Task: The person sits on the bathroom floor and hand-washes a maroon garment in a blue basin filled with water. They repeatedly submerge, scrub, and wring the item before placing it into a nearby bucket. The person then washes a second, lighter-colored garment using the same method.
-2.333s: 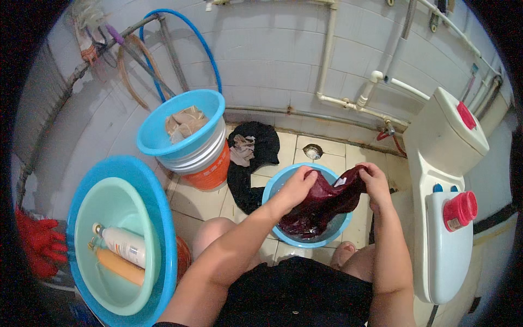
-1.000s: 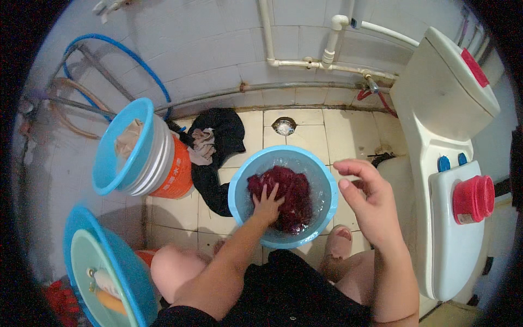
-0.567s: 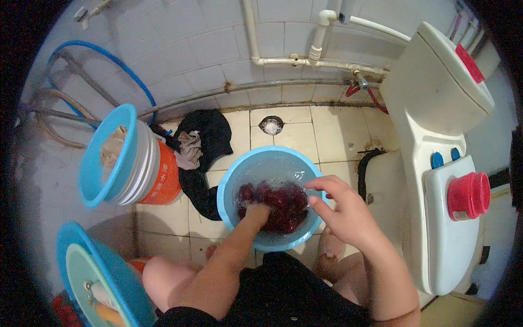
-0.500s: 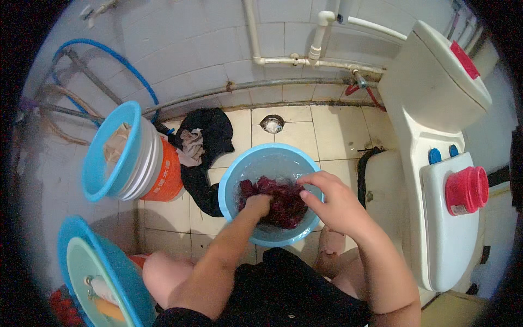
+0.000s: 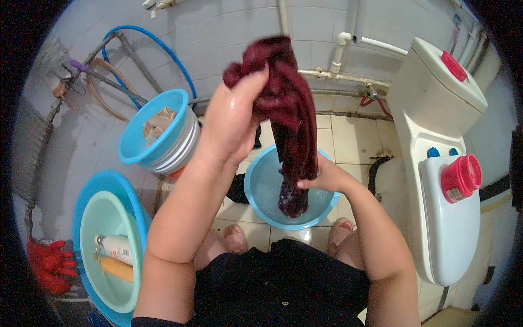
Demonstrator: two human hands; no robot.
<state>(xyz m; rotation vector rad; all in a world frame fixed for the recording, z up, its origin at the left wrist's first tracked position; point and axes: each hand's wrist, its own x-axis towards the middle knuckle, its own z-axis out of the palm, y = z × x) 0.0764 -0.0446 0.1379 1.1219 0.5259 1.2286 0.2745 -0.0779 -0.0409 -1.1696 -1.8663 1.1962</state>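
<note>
A wet, dark red garment [image 5: 289,103] hangs stretched above the light blue basin [image 5: 261,201], its lower end dipping into the water there. My left hand [image 5: 231,120] is raised high and closed round the bunched upper part of the cloth. Lower down, beside the basin's right rim, my right hand [image 5: 321,177] grips the hanging part, thumb in front. The garment hides some of the right fingers. What kind of garment it is cannot be made out.
To the left, a blue basin holding beige cloth [image 5: 158,128] tops a stack of white buckets [image 5: 182,144]. Nearer stands a pale green basin [image 5: 90,256] with a bottle inside. Red gloves [image 5: 52,264] hang at far left. A toilet [image 5: 457,234] with a red tub [image 5: 462,179] fills the right.
The dark red garment has come up out of the basin's water. My left hand rose with it, and my right hand now grips its lower part. The view has shifted.
</note>
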